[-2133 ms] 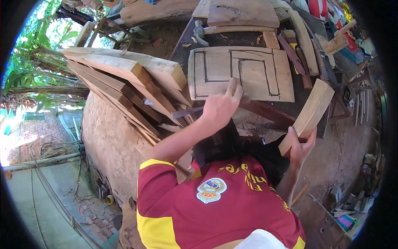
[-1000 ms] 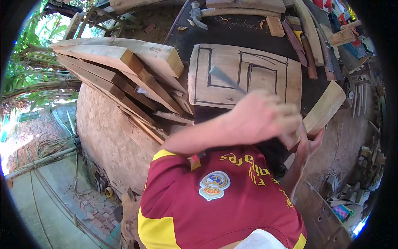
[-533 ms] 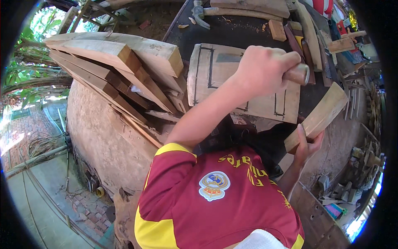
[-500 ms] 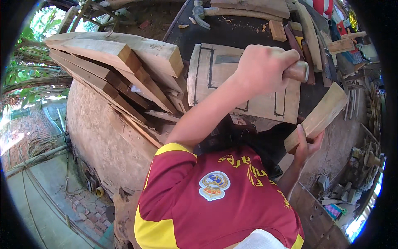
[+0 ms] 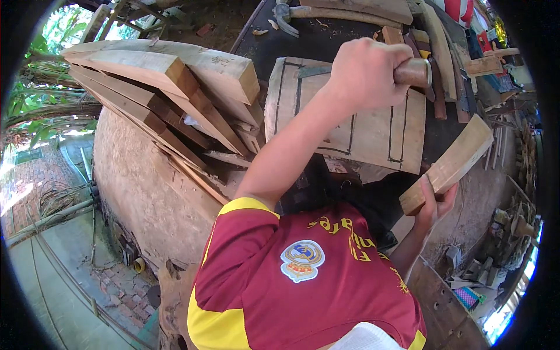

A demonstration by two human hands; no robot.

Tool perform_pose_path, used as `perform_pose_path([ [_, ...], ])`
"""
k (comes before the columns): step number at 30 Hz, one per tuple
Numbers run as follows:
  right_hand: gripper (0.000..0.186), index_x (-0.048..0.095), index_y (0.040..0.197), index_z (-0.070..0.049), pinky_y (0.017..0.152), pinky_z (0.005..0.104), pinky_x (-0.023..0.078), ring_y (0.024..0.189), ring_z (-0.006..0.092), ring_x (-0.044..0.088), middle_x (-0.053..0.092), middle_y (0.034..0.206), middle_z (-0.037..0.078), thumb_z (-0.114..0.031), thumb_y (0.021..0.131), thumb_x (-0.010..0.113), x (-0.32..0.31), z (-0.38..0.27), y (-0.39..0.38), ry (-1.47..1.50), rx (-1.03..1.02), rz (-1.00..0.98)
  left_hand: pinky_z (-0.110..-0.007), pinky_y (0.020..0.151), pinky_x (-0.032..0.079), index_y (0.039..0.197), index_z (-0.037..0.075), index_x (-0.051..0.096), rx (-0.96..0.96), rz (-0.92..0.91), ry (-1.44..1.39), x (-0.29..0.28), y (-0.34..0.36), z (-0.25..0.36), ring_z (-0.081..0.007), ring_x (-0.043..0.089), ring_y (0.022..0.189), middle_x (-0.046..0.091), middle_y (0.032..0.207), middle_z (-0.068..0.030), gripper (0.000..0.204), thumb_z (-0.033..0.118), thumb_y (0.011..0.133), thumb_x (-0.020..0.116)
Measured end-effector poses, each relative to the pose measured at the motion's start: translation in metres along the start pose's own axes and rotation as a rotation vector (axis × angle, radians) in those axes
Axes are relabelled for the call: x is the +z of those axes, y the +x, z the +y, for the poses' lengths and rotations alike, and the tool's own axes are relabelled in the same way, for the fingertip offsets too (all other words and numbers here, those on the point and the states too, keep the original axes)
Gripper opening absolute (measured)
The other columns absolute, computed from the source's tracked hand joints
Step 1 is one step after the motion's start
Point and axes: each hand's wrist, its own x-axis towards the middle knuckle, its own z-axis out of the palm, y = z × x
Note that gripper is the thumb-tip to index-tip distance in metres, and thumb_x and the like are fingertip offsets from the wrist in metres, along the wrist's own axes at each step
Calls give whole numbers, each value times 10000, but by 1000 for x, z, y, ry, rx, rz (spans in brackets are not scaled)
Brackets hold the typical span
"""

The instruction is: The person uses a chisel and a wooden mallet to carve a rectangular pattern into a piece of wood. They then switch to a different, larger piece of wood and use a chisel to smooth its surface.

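My left hand (image 5: 368, 74) is closed around the handle of a chisel (image 5: 413, 73), whose butt end points right. The grey blade (image 5: 313, 71) shows on the other side of the fist, over a pale wooden board (image 5: 344, 140) marked with black lines. Part of the board is hidden under my left forearm. At the right, my right hand (image 5: 434, 204) grips a thick wooden block (image 5: 449, 166) near its lower end. The block slants up and away to the right, apart from the board.
Long squared timbers (image 5: 169, 64) lean close together on the left. Beyond the board, a hammer (image 5: 284, 17) lies on the dark bench top (image 5: 262, 52), near a small wood block (image 5: 392, 36) and several long wooden pieces (image 5: 441, 58). Offcuts (image 5: 490, 265) are piled at the lower right.
My left hand has moved slightly farther away with the chisel, and the handle's butt end has swung up. The block in my right hand has shifted only a little.
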Motion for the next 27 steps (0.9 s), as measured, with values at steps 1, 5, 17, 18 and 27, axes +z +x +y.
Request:
perform_pose_path([
  [1, 567, 493, 1287, 17, 935, 356, 474, 1064, 228, 599, 617, 1162, 143, 15, 769, 724, -3, 2, 3, -28, -31, -1, -410, 581, 513, 783, 121, 648, -18, 2, 9, 0, 2, 0, -351, 621, 647, 615, 652, -120, 222, 207, 591, 720],
  [5, 624, 462, 1317, 28, 958, 389, 479, 1095, 252, 588, 606, 1201, 177, 14, 758, 740, -10, -14, 40, 40, -134, 79, -419, 602, 529, 730, 137, 655, -99, 45, -3, -3, 5, -5, -341, 636, 639, 619, 617, -105, 198, 239, 569, 709],
  [17, 805, 395, 1356, 70, 995, 415, 431, 1183, 314, 533, 520, 1304, 234, -152, 727, 846, 60, -71, 67, -621, -638, -148, -393, 545, 496, 672, 121, 631, -148, 88, 64, 6, 1, 1, -369, 581, 589, 569, 591, -129, 188, 271, 597, 718],
  [18, 780, 417, 1345, 62, 985, 411, 436, 1173, 307, 542, 532, 1291, 230, -160, 731, 844, 55, -67, 66, -560, -530, -103, -395, 544, 497, 674, 124, 633, -145, 73, 69, 6, 0, 2, -367, 582, 588, 571, 591, -127, 185, 267, 590, 715],
  [27, 717, 452, 1350, 22, 1017, 402, 411, 1207, 362, 543, 546, 1312, 200, -59, 707, 758, 49, -52, 49, -451, -558, -161, -404, 559, 503, 684, 142, 647, -132, -3, 159, 18, -2, 1, -347, 605, 600, 593, 602, -110, 157, 250, 582, 702],
])
